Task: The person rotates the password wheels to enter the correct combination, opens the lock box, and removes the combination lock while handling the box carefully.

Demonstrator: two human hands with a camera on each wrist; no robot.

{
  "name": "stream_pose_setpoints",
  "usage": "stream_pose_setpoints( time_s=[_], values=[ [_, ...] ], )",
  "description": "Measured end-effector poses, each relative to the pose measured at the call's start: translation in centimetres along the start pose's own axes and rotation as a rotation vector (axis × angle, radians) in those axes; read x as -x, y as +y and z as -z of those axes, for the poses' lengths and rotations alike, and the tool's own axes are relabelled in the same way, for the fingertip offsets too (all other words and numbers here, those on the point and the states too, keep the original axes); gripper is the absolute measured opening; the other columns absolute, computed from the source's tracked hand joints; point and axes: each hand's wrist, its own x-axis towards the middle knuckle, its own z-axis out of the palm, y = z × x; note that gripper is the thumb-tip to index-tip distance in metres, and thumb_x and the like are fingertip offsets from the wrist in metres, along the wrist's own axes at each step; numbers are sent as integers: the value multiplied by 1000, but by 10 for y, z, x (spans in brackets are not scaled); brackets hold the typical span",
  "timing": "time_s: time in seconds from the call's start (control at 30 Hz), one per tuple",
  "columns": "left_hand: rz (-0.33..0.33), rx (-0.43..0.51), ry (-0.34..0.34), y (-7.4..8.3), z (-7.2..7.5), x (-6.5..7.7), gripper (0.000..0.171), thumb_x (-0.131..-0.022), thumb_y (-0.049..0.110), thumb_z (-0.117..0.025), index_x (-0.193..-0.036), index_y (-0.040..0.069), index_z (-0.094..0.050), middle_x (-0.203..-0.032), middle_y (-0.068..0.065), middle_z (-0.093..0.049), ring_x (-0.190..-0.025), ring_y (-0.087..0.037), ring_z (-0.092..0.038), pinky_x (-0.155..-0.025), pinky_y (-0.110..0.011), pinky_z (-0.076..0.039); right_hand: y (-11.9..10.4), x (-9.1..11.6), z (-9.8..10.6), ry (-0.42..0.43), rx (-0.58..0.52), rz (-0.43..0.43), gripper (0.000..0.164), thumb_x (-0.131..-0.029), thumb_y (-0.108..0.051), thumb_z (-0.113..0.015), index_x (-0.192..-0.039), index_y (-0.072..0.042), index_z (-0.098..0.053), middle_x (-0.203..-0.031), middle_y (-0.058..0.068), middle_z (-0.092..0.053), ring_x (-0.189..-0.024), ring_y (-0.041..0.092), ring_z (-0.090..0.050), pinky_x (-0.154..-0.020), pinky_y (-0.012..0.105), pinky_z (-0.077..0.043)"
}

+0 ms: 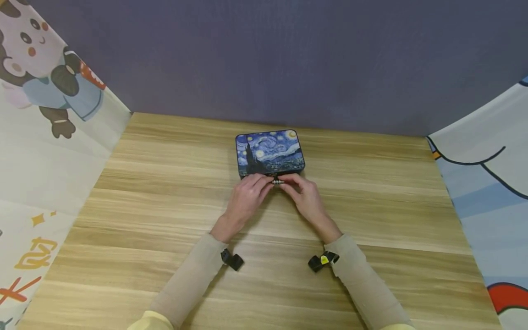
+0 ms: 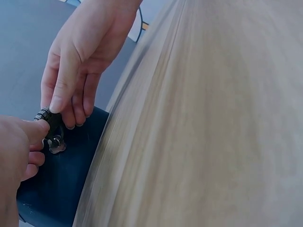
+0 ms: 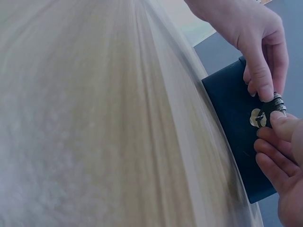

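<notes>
A tin box [image 1: 270, 151] with a swirling night-sky picture on its lid lies closed towards the back of the table. At its front side hangs a small black combination padlock [image 3: 278, 103] with ridged metal number dials. Its shackle passes through the box's metal clasp [image 2: 57, 146]. My left hand [image 1: 244, 197] pinches one end of the padlock between thumb and fingers. From the other side my right hand [image 1: 306, 197] pinches the opposite end. The dials show between both sets of fingertips; the numbers are too small to read.
The wood-grain table [image 1: 185, 215] runs up to a dark grey back panel [image 1: 280, 64]. Printed cartoon panels stand along the left and right sides. A black wrist strap with a camera [image 1: 233, 260] sits on each sleeve.
</notes>
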Motion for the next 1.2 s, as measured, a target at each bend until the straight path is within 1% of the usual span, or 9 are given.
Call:
stream_pose_setpoints(
  time_s=[0.27,0.47,0.6,0.73,0.87,0.97,1.07,1.2],
  values=[
    [-39,-5,-2,-4,1,-1,19,-88,8,-82,-106,2,-77,-98,-7,-76,-86,-20,-72,-82,-30,-62,0,-1,0,-6,1,-14,20,-94,-6,-74,-114,-5,-74,-108,12,-77,-101,27,-73,-90,40,-60],
    [-65,-11,-5,-5,1,-2,19,-88,7,-81,-105,2,-76,-97,-7,-76,-84,-18,-72,-79,-28,-62,-1,-1,1,-3,-9,2,20,-94,-5,-74,-114,-4,-74,-109,13,-76,-101,28,-72,-91,39,-60],
    [-70,-29,-17,-6,1,-2,17,-90,8,-80,-105,2,-76,-97,-7,-75,-83,-18,-71,-78,-27,-62,-1,-1,2,-12,6,24,21,-93,-4,-74,-114,-2,-74,-110,13,-75,-101,28,-72,-91,38,-61],
    [-73,-46,-24,-6,0,-2,16,-91,8,-80,-104,1,-75,-96,-7,-74,-82,-17,-71,-77,-26,-61,-1,-2,2,-18,76,94,25,-91,-3,-77,-115,-2,-72,-109,13,-72,-99,27,-71,-87,38,-62],
    [-70,-46,-23,-6,0,-2,15,-92,9,-78,-104,1,-74,-96,-7,-74,-82,-18,-70,-76,-27,-61,-3,-4,3,-11,168,219,33,-86,-2,-82,-116,-2,-69,-110,12,-69,-93,26,-69,-83,38,-62],
    [-66,-42,-20,-6,0,-2,14,-93,8,-77,-104,0,-74,-96,-8,-74,-81,-18,-70,-76,-27,-61,-6,-5,3,-8,228,285,35,-85,-3,-84,-116,-3,-69,-110,11,-68,-92,24,-68,-81,36,-62],
    [-65,-39,-21,-6,-1,-1,14,-92,7,-77,-104,0,-74,-96,-8,-74,-81,-18,-70,-75,-27,-61,-7,-5,3,-7,269,306,34,-85,-5,-84,-115,-5,-69,-110,9,-67,-92,22,-67,-82,35,-61],
    [-66,-35,-20,-6,-1,-1,14,-91,7,-78,-103,1,-74,-96,-7,-74,-81,-19,-70,-75,-27,-61,-7,-5,3,-10,291,296,31,-87,-5,-83,-114,-5,-69,-110,8,-67,-94,22,-67,-83,35,-61]
  ],
)
